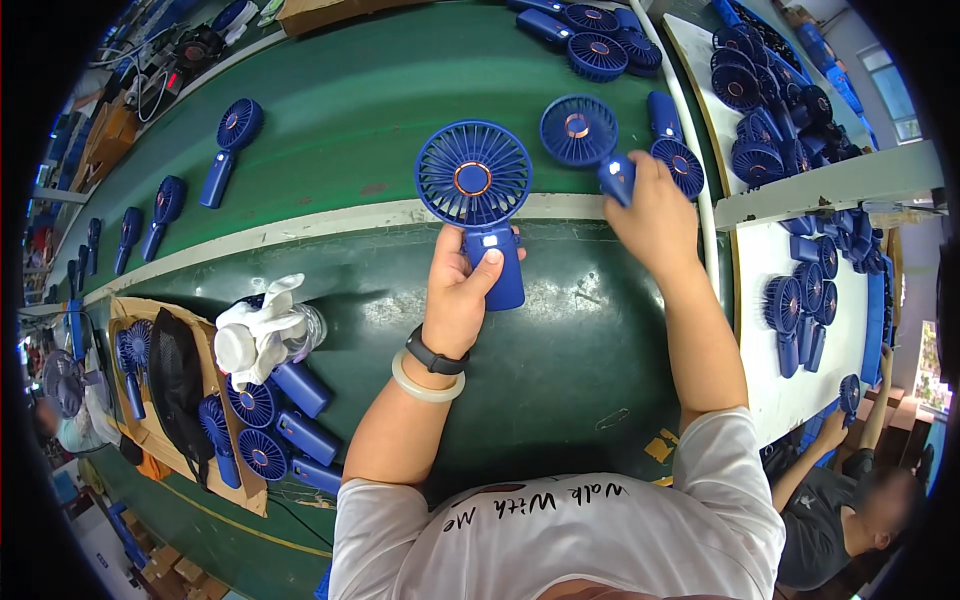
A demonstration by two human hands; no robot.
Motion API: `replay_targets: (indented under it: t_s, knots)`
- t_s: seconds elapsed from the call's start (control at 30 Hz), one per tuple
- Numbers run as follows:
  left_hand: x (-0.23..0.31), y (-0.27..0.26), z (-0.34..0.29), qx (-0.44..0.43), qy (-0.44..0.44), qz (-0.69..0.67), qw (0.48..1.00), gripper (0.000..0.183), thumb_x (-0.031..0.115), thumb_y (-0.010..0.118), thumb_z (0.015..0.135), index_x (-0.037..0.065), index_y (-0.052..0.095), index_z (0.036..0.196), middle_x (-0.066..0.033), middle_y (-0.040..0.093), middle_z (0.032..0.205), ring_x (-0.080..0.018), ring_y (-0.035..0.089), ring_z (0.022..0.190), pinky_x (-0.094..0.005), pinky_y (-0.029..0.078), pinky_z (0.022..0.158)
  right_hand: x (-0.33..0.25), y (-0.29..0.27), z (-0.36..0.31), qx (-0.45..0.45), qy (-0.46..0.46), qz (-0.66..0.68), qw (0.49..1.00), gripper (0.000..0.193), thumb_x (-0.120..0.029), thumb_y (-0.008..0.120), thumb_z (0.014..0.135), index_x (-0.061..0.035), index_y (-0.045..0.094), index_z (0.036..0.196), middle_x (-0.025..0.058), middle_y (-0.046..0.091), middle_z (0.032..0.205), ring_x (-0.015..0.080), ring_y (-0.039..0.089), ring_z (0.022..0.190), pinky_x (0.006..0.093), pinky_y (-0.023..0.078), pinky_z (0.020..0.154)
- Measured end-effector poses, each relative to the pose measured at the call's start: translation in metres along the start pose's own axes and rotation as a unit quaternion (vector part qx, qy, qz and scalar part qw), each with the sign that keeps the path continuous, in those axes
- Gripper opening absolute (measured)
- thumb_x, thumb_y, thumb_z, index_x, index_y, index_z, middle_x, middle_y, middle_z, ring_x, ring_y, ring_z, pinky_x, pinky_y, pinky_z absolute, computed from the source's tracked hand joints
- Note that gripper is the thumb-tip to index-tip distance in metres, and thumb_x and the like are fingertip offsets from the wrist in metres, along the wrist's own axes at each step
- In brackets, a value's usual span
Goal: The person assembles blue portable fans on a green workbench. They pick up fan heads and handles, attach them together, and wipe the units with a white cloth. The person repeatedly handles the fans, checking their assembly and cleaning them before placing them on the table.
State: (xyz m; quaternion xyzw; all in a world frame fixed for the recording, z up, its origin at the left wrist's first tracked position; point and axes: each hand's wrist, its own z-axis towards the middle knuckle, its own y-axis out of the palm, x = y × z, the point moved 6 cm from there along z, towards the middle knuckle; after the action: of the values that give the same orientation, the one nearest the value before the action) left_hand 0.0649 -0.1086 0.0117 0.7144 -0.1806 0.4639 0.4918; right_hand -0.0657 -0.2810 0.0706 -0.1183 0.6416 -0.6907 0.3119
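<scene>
My left hand [464, 290] is closed around the handle of a blue handheld fan [472, 178], held upright over the near edge of the green conveyor belt, a small light lit on its handle. To its right, my right hand [655, 215] grips the handle of a second blue handheld fan [579, 130], its head tilted up and left; a light shows on that handle too, and the blades look blurred. Just beyond my right hand, another blue fan [677, 165] lies by the white rail.
Several blue fans [238, 125] lie along the belt [350, 110]. At left, a cardboard tray [190, 400] holds fans and a black mesh item, beside a plastic bottle [235, 348] draped with a white glove. A co-worker [840, 510] sits at right, by white tables [760, 400] of fans.
</scene>
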Motion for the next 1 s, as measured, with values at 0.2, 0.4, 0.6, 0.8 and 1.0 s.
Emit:
replay_targets:
  t_s: [0.2, 0.4, 0.6, 0.8, 1.0]
  knots:
    - [0.0, -0.001, 0.0, 0.001, -0.001, -0.032, 0.999, 0.035, 0.015, 0.056, 0.09, 0.001, 0.044, 0.119, -0.0164, 0.059, 0.11, -0.023, 0.06, 0.097, -0.0348, 0.049, 0.084, 0.01, -0.001, -0.09, -0.141, -0.038, 0.102, 0.984, 0.052, -0.022, 0.069, 0.07, -0.0044, 0.049, 0.114, 0.0192, 0.059, 0.102, 0.0382, 0.059, 0.092, 0.0434, 0.048, 0.08]
    - [0.008, 0.019, -0.005, -0.124, -0.002, -0.04, 0.991, 0.052, 0.022, 0.059, 0.089, -0.002, 0.038, 0.131, -0.0149, 0.051, 0.127, -0.0215, 0.049, 0.117, -0.035, 0.037, 0.1, -0.029, -0.017, -0.089, -0.19, -0.088, 0.375, 0.903, 0.054, -0.017, 0.065, 0.082, 0.0019, 0.04, 0.126, 0.017, 0.053, 0.108, 0.0266, 0.058, 0.093, 0.0371, 0.048, 0.079]
    - [0.004, 0.004, -0.002, -0.114, 0.087, 0.194, 0.97, 0.054, 0.026, 0.055, 0.092, 0.001, 0.036, 0.136, -0.0126, 0.047, 0.13, -0.0247, 0.045, 0.116, -0.0368, 0.033, 0.101, -0.082, 0.025, -0.049, -0.399, 0.13, 0.706, 0.571, 0.04, -0.023, 0.058, 0.089, -0.003, 0.043, 0.12, 0.008, 0.059, 0.082, 0.0121, 0.058, 0.057, 0.0202, 0.046, 0.041]
    - [-0.001, 0.038, -0.011, -0.227, 0.187, 0.461, 0.837, 0.058, 0.019, 0.07, 0.073, 0.003, 0.05, 0.125, -0.0161, 0.046, 0.131, -0.0359, 0.04, 0.121, -0.044, 0.031, 0.103, -0.054, 0.008, 0.123, -0.103, -0.041, 0.727, 0.678, 0.037, -0.018, 0.056, 0.09, -0.0027, 0.044, 0.122, 0.0091, 0.056, 0.102, 0.0186, 0.061, 0.087, 0.0303, 0.051, 0.075]
    - [-0.005, 0.046, -0.015, -0.249, 0.13, 0.479, 0.832, 0.057, 0.013, 0.073, 0.067, 0.006, 0.055, 0.121, -0.0128, 0.047, 0.13, -0.0327, 0.043, 0.119, -0.0414, 0.034, 0.101, 0.026, 0.023, 0.107, 0.025, -0.073, 0.191, 0.979, 0.068, -0.035, 0.068, 0.077, -0.0011, 0.043, 0.131, 0.0276, 0.044, 0.128, 0.0371, 0.042, 0.121, 0.0439, 0.036, 0.099]
